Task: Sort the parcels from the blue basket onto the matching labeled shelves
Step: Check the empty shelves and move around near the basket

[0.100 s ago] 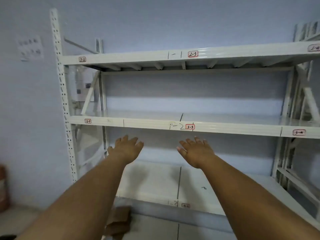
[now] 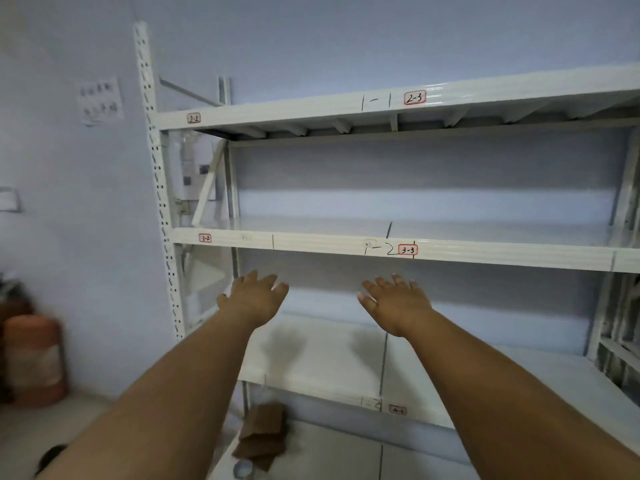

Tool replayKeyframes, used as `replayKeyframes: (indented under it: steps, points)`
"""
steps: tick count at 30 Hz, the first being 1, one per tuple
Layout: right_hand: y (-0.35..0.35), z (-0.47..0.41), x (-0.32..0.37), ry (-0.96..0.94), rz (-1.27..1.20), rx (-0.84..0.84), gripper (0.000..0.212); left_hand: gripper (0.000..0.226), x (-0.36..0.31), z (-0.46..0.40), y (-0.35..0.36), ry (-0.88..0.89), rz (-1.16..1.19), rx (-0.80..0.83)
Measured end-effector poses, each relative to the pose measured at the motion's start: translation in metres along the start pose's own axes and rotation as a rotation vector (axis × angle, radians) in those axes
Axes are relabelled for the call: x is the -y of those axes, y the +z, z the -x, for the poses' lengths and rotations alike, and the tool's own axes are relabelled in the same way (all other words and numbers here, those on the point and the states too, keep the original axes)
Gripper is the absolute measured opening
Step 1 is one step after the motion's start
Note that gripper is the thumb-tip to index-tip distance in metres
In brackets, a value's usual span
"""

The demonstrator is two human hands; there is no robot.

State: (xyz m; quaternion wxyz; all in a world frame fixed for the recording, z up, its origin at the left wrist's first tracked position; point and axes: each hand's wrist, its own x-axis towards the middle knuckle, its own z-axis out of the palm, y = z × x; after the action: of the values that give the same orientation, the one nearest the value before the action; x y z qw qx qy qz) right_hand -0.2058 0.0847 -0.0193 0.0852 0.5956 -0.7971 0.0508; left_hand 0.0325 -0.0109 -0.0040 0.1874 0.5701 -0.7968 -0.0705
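A white metal shelf rack (image 2: 346,249) fills the view, its beams carrying red-bordered labels: 2-2 (image 2: 194,118), 2-3 (image 2: 414,98), 3-2 (image 2: 205,238), 3-3 (image 2: 407,250) and one low label (image 2: 397,409) too blurred to read. Both my arms stretch forward under the 3-level beam. My left hand (image 2: 255,297) and my right hand (image 2: 398,303) are held palm down with straight fingers and hold nothing. No parcel lies on the visible shelves, and the blue basket is out of view.
A brown cardboard piece (image 2: 265,434) lies on the lowest board near the rack's left post (image 2: 157,174). An orange-brown cylinder (image 2: 34,358) stands on the floor at the left wall. A paper notice (image 2: 100,100) hangs on the wall.
The view has swung a little to the left, so the rack and both hands sit further right in the frame. Both hands stay spread and empty.
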Motion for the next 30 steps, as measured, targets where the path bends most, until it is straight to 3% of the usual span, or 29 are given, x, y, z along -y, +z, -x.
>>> replayKeyframes:
  steps: [10, 14, 17, 20, 23, 27, 30]
  points:
    - [0.03, -0.09, 0.156, -0.276, -0.053, 0.03, 0.061, 0.055, 0.154, -0.013, -0.04, -0.293, -0.101, -0.068]
    - [0.031, -0.134, 0.237, -0.384, -0.087, 0.025, 0.059, 0.084, 0.247, -0.042, -0.058, -0.354, -0.299, 0.001]
    - [0.032, -0.164, 0.301, -0.445, -0.122, 0.023, 0.059, 0.061, 0.304, -0.057, -0.075, -0.421, -0.328, -0.015]
    - [0.033, -0.184, 0.36, -0.528, -0.156, 0.03, 0.059, 0.062, 0.352, -0.062, -0.088, -0.464, -0.288, -0.071]
    - [0.039, -0.194, 0.398, -0.558, -0.177, 0.033, 0.059, 0.047, 0.367, -0.051, -0.101, -0.475, -0.226, -0.105]
    - [0.053, -0.215, 0.455, -0.637, -0.197, 0.067, 0.059, 0.048, 0.392, -0.038, -0.114, -0.659, -0.204, -0.127]
    - [0.06, -0.225, 0.49, -0.683, -0.207, 0.076, 0.059, 0.057, 0.438, -0.044, -0.114, -0.685, -0.193, -0.125]
